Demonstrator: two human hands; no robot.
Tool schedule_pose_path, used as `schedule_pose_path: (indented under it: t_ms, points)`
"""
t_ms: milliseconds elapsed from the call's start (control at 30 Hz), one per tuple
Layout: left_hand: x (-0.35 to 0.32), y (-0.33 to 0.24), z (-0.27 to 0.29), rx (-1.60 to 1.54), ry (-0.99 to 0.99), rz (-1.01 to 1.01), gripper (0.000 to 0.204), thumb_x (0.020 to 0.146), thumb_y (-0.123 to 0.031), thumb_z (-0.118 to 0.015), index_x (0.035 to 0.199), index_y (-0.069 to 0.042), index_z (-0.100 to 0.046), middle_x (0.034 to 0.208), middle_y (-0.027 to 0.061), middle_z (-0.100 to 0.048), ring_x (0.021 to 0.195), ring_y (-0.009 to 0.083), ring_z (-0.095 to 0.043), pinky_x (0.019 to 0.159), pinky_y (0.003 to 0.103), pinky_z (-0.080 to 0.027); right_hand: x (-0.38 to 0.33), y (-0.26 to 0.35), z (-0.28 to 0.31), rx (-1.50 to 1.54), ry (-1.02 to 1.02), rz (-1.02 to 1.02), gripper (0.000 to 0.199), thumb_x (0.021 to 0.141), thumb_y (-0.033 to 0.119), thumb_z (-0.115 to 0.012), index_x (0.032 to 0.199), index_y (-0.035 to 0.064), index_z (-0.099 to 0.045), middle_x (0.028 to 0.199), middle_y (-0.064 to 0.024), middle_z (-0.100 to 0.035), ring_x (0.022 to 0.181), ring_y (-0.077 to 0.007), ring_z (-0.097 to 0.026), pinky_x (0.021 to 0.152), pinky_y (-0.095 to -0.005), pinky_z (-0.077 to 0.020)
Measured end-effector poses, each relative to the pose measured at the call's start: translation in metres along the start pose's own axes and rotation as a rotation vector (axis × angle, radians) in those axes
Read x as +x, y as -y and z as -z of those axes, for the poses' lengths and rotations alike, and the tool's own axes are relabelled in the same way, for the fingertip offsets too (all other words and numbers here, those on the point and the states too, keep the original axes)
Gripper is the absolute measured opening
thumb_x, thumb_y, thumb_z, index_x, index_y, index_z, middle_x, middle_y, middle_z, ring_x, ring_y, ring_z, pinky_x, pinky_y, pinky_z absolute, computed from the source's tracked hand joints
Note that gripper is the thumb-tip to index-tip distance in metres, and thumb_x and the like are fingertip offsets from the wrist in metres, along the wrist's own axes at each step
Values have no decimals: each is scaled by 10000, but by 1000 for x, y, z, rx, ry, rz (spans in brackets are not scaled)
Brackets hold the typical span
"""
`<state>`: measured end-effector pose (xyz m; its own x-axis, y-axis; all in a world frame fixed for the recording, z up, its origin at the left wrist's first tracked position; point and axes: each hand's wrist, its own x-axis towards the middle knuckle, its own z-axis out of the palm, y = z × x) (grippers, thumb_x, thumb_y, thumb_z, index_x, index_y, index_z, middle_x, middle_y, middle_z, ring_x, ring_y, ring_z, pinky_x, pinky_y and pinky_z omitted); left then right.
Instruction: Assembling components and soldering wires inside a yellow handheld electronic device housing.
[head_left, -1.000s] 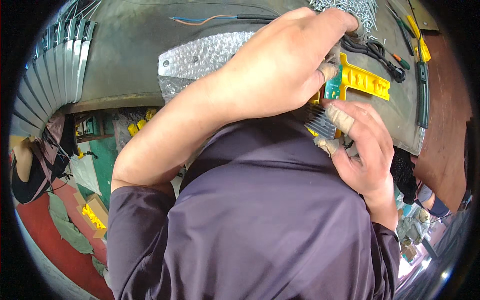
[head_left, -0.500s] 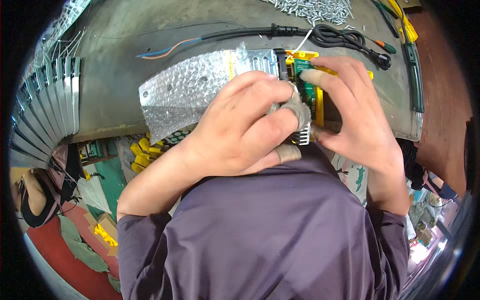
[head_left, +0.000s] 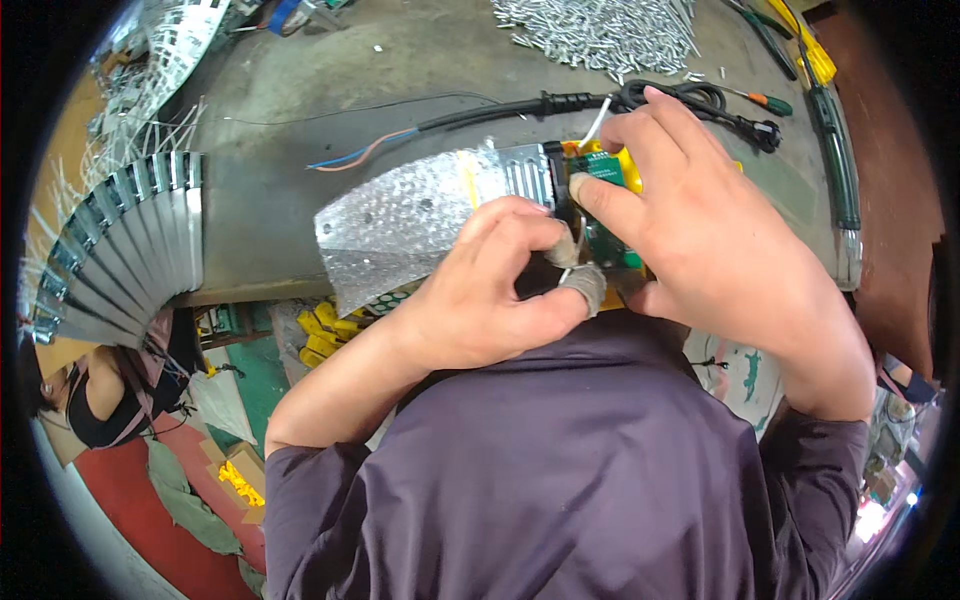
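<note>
- Head view: the left hand (head_left: 480,300) is pinching a thin wire or lead between taped fingertips (head_left: 585,285), closed tight on it right at the lower edge of the small green circuit board (head_left: 605,245).
- The right hand (head_left: 730,250) is clamping that board from above and the side, thumb pressing on its face, fingers wrapping the yellow plastic part (head_left: 630,165) behind it.
- The board is sitting at the near edge of the grey workbench (head_left: 300,130), touching the dimpled, shiny silver metal sheet (head_left: 400,225) with its ribbed end piece.
- Judging by this, the work looks mid-way: board and sheet are sitting together, but the lead is being handled and a white wire (head_left: 597,120) is sticking up loose.
- A black rubbery power cable (head_left: 520,108) with bared blue and brown cores is lying just behind, unconnected as far as I can tell.
- A heap of small bright metal pins (head_left: 600,30) is lying farther back; fanned silver metal strips (head_left: 120,250) are stacked at the left.
</note>
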<state>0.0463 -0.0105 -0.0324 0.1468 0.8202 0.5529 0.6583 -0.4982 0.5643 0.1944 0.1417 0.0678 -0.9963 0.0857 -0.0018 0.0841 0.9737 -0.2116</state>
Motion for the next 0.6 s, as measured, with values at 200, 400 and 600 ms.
schedule_pose_path:
  t_ms: [200, 400, 600]
  points:
    - [8, 1, 14, 9, 2, -8, 384, 678, -208, -780, 1004, -97, -609, 1050, 133, -503, 1016, 350, -488, 894, 469, -435, 7, -6, 18, 43, 196, -26, 640, 507, 63, -806, 1104, 13, -580, 1166, -180, -493, 1155, -379, -479, 967, -418, -435]
    - [65, 29, 88, 402, 5, 381, 356, 786, -40, -644, 1117, -22, -515, 966, 196, -610, 926, 383, -587, 807, 428, -475, 24, -54, 25, 342, -81, -34, 532, 697, 168, -754, 1168, -1, -573, 1142, -142, -582, 1056, -297, -584, 948, -368, -454]
    - [77, 66, 91, 440, 376, 504, 313, 784, -5, -583, 1082, -26, -487, 912, 244, -608, 926, 433, -583, 778, 498, -467, 79, -108, 20, 623, -136, -247, 413, 839, 248, -682, 1135, -25, -588, 1078, -132, -643, 941, -206, -625, 843, -335, -490]
